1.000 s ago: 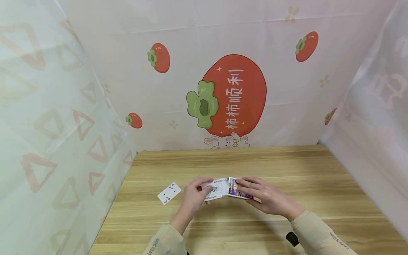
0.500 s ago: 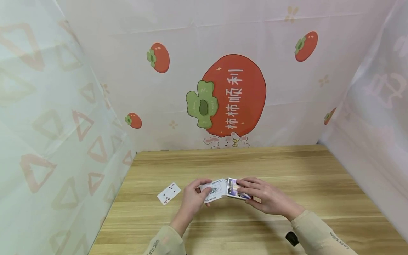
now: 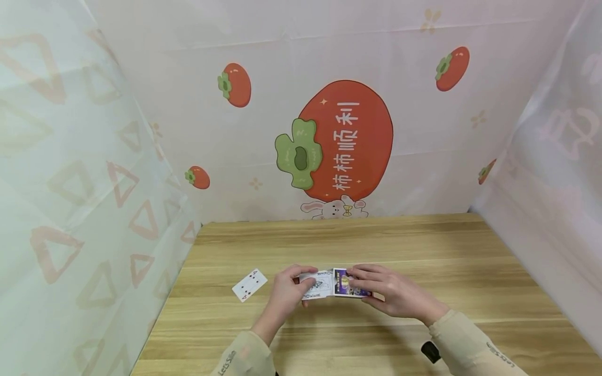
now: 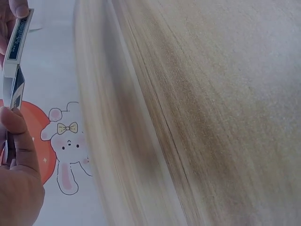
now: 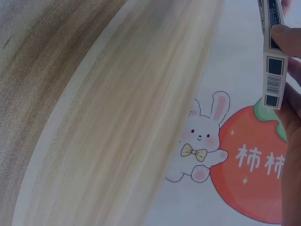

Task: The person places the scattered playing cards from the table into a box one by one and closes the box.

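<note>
My left hand (image 3: 288,288) pinches white playing cards, the top one a joker (image 3: 321,285), thumb on its face and fingers underneath. The cards' right end meets the left end of a purple card box (image 3: 342,282). My right hand (image 3: 391,291) grips that box, fingers across its printed top and thumb at the near side. In the left wrist view, cards bridge between the left hand (image 4: 21,174) and the box (image 4: 19,40). The right wrist view shows a barcode on the box's end (image 5: 274,81). How far the cards sit inside the box is hidden.
A single ace of diamonds (image 3: 250,285) lies face up on the wooden table (image 3: 329,344), left of the left hand. Printed cloth walls (image 3: 414,156) enclose the table at the back and both sides. A small black object (image 3: 430,352) shows beside the right sleeve.
The joker and the box have turned from a slant into nearly one straight line, the box's left end shifting slightly left and nearer. Both hands keep their hold; the lone card stays put.
</note>
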`<state>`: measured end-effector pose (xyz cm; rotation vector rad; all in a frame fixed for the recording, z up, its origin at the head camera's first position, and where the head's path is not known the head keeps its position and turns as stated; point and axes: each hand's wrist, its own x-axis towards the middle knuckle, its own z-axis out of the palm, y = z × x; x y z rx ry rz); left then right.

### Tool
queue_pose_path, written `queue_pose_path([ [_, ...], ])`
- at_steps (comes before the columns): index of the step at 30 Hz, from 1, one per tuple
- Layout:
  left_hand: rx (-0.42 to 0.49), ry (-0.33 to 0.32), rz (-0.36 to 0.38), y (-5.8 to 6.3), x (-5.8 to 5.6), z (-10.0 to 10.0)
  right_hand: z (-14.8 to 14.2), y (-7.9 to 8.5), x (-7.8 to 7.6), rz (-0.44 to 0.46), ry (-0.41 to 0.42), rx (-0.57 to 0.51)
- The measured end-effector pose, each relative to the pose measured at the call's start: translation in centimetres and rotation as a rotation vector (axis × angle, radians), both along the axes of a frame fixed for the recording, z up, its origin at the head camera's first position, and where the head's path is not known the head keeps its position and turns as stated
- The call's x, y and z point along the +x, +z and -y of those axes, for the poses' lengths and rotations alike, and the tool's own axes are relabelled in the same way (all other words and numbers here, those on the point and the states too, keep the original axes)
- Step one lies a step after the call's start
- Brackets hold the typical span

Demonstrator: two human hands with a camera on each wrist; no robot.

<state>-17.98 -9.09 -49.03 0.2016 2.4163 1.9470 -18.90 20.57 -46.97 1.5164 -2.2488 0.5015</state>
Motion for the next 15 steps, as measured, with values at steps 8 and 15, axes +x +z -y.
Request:
queue_pose_path([
  [8,0.084,0.001,0.043,0.2,-0.3,-0.5,0.2,0.3,0.2,0.008,-0.004,0.024],
  [15,0.154,0.068,0.097,0.5,-0.4,-1.0,0.6,0.2,0.1,-0.032,0.011,0.014],
])
